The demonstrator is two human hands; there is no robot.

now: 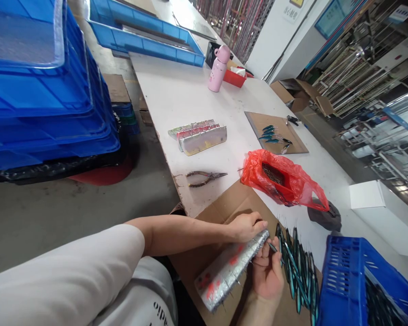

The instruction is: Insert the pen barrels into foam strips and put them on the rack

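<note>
My left hand (pixel 246 227) is closed on the upper end of a foil-wrapped block (pixel 222 271) with red marks and short pins or wires along its edge. The block lies tilted over a cardboard sheet (pixel 238 201). Close by that same end, my right hand (pixel 268 276) pinches a slim dark lure (pixel 272 247), partly hidden by the fingers. Just right of it, a pile of slim dark-and-teal lures (pixel 297 271) with thin wires at their ends lies on the cardboard.
Pliers (pixel 207 177), more foil-covered blocks (pixel 204 139) and a red plastic bag (pixel 275 176) are on the white table (pixel 177 97). Small blue lures (pixel 268 134) rest on a board (pixel 292 131). A blue basket (pixel 343 276) stands right; stacked blue crates (pixel 47 90) stand left.
</note>
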